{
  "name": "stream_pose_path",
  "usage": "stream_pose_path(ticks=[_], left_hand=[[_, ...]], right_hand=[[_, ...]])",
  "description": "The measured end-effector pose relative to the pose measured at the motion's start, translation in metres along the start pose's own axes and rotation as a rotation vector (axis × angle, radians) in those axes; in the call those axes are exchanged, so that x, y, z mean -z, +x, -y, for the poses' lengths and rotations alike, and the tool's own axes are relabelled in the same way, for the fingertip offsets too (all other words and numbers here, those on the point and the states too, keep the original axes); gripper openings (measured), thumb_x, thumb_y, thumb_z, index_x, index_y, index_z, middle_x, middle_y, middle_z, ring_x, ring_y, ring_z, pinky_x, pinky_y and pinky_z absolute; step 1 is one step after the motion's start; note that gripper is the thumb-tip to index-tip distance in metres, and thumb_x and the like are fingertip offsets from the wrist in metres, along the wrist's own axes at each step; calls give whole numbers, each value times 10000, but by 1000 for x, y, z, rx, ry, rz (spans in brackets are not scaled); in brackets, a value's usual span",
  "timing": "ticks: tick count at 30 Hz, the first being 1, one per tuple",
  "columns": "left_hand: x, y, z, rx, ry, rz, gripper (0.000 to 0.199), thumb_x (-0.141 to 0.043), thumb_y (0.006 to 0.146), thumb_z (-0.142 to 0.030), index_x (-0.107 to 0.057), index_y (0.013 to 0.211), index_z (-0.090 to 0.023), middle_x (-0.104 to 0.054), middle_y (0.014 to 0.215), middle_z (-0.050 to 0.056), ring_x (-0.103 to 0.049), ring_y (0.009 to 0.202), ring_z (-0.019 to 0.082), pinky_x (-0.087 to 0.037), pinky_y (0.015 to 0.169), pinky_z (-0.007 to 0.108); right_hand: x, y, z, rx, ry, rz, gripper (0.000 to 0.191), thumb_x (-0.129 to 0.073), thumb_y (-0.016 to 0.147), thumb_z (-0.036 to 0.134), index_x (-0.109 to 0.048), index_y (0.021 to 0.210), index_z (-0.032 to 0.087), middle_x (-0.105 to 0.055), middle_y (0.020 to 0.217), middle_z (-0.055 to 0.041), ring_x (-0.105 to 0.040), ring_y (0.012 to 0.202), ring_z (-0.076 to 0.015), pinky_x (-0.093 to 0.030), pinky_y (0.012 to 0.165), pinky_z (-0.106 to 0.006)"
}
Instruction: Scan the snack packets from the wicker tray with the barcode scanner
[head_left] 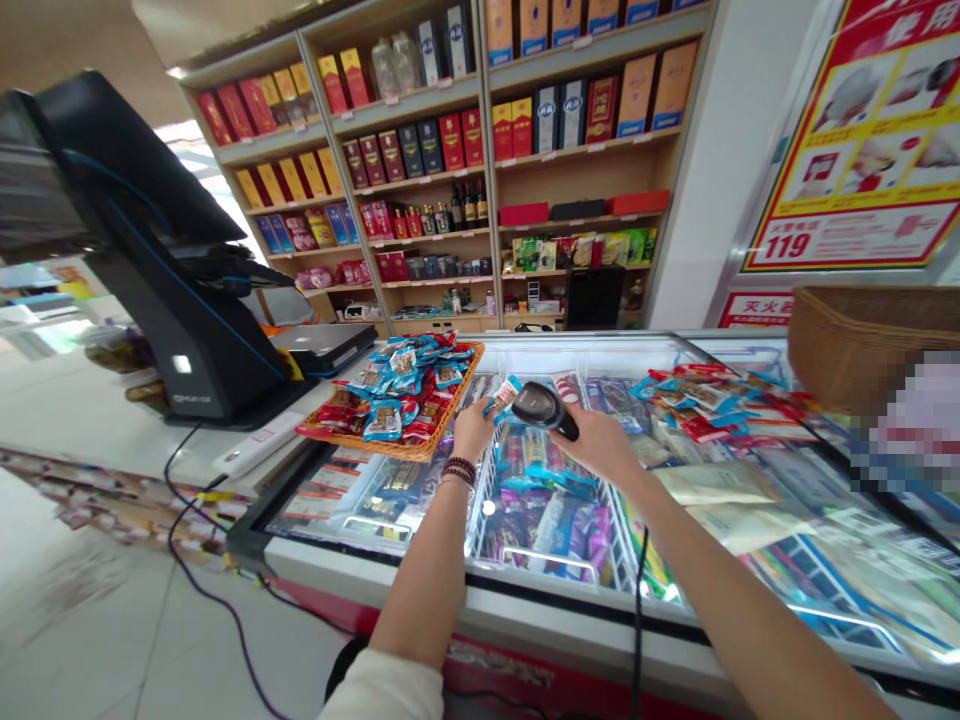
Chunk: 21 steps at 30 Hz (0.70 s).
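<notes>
My left hand (472, 430), with a beaded bracelet at the wrist, is closed on a small blue and white snack packet (504, 396). Close beside it, my right hand (592, 440) grips a black barcode scanner (538, 405), whose head points toward the packet. Both hands are over the glass top of a chest freezer. To the left of my left hand, a wicker tray (420, 450) is heaped with blue and red snack packets (405, 375). On the right of the glass lies a loose pile of similar packets (709, 395).
A black checkout terminal (187, 330) stands on the left counter, with a cable (214, 605) hanging to the floor. Under the freezer glass are wire baskets (547, 570) of frozen goods. A brown wicker basket (840, 330) sits at the right. Shelves of boxed goods (465, 140) line the back.
</notes>
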<state>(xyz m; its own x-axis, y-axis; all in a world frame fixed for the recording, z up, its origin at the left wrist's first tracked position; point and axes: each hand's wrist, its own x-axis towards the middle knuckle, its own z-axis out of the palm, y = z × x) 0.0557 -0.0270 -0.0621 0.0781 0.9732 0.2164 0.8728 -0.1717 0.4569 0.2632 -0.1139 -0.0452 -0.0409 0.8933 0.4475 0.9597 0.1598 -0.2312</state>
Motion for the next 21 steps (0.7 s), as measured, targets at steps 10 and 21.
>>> stream_pose_path(ticks=[10,21], left_hand=[[-3,2,3,-14,-4,-4,400,-531,934,-263,-623,1319,-207,-720,1193,133,-663,1132,265,-483,930,292],[-12,9,7,-58,-80,34,380,-543,918,-255,-627,1282,-187,-739,1115,124,-693,1046,251,-501,914,320]], right_hand=[[1,0,-1,-4,-6,16,348,-571,872,449,-691,1098,213,-747,814,-70,-696,782,-230,-429,631,-259],[10,-6,-5,-35,-52,71,300,-561,891,421,-682,1072,214,-760,890,-76,-706,819,-240,-410,641,-266]])
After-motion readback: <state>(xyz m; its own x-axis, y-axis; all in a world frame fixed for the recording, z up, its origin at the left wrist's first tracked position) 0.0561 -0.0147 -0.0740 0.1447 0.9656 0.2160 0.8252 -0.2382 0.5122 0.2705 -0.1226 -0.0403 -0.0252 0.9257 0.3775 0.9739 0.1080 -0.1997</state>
